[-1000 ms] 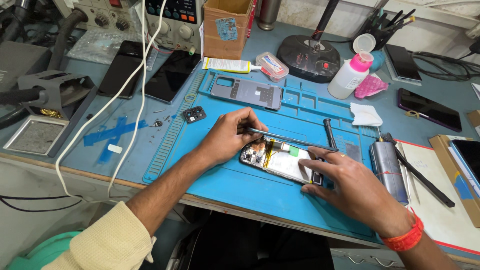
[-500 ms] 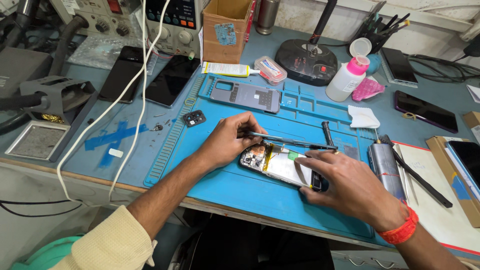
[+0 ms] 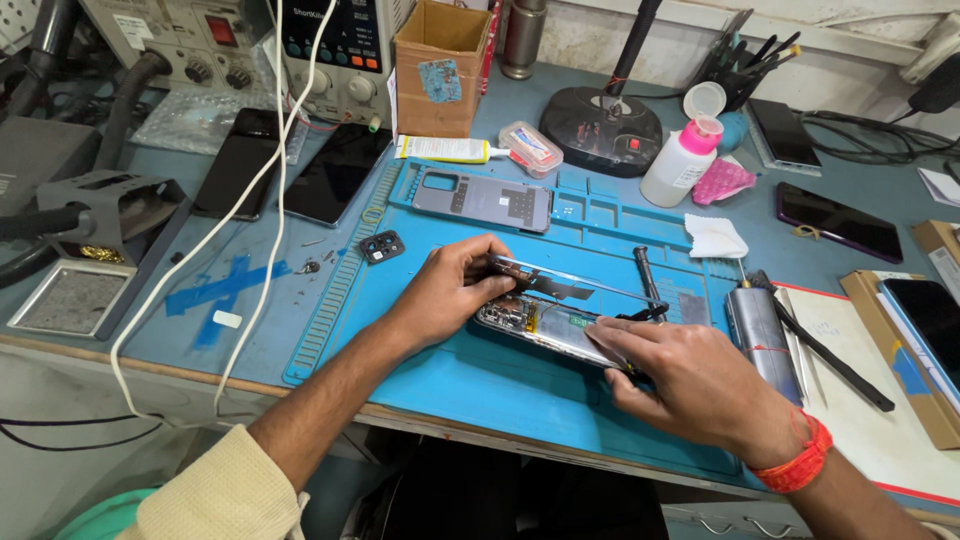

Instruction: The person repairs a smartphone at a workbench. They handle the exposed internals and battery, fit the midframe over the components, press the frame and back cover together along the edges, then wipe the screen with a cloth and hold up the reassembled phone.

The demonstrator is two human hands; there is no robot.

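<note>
The person is parting a thin screen panel [image 3: 560, 281] from an opened phone [image 3: 545, 330] that lies on the blue work mat [image 3: 470, 390], just in front of a grey back cover [image 3: 482, 198] resting in the mat's tray section. The left hand [image 3: 455, 290] is closed around the panel's near end, fingers curled over its edge and lifting it – the far end sits close to the phone near a black flex strip. The right hand [image 3: 690, 380] presses flat on the phone's lower end, fingers spread rather than closed on anything, pinning the body down.

To do this well, the lift should probably stay shallow and slow, since a ribbon may yet join the two halves; the right hand needs steady downward pressure so the body does not ride up.

The phone's inside shows a silvery battery – glossy, with a green board patch beside it.
</note>
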